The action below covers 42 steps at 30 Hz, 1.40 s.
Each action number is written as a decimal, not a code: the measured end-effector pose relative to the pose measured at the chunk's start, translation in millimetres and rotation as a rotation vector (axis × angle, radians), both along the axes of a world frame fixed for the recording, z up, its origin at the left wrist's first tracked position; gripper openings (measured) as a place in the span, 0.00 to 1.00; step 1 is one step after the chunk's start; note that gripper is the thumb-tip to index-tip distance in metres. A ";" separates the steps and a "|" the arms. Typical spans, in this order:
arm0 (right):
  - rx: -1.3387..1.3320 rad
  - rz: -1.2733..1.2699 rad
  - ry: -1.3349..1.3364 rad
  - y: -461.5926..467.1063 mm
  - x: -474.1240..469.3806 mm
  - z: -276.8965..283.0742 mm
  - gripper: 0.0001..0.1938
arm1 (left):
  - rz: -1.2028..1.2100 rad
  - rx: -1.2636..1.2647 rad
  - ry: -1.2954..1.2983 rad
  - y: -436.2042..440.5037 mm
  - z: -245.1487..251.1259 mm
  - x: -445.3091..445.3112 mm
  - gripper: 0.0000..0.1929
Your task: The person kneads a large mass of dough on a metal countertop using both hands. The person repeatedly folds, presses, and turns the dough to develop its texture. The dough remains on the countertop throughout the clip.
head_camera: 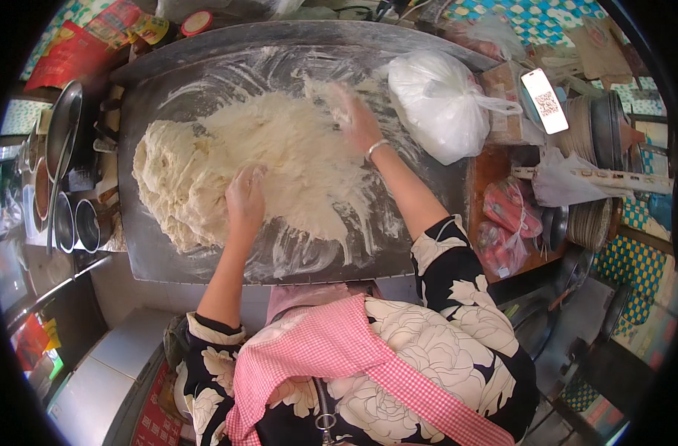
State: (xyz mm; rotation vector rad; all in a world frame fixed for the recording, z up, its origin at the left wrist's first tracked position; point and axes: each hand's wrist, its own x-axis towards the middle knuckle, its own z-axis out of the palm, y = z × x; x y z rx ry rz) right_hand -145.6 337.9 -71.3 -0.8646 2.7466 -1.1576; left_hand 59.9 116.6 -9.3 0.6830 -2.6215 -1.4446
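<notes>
A large lump of rough, wet-looking dough lies on the left of a dark board. A wide bed of pale flour spreads from it across the middle. My left hand is at the dough's right side, its fingers curled down against the flour; what lies under them is hidden. Farther out and to the right, my right hand reaches over the flour's far edge, blurred and dusted white. A light bracelet circles that wrist.
A tied white plastic bag bulges on the board's far right. Beyond it stands a phone showing a printed-style code. Red bagged packages lie at right. Metal bowls and a pan line the left. A raised rim bounds the back.
</notes>
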 end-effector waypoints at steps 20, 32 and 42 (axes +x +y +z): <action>-0.807 0.062 -1.096 -89.8 152.2 85.9 0.29 | 0.193 0.128 0.165 54.0 -74.4 -59.6 0.24; -0.352 0.111 -0.910 -60.7 157.6 68.2 0.30 | 0.648 1.626 0.259 29.4 -37.7 -91.1 0.20; 0.658 0.224 -0.003 -99.0 113.5 74.6 0.26 | -0.339 -0.341 0.147 4.5 -55.1 -80.2 0.16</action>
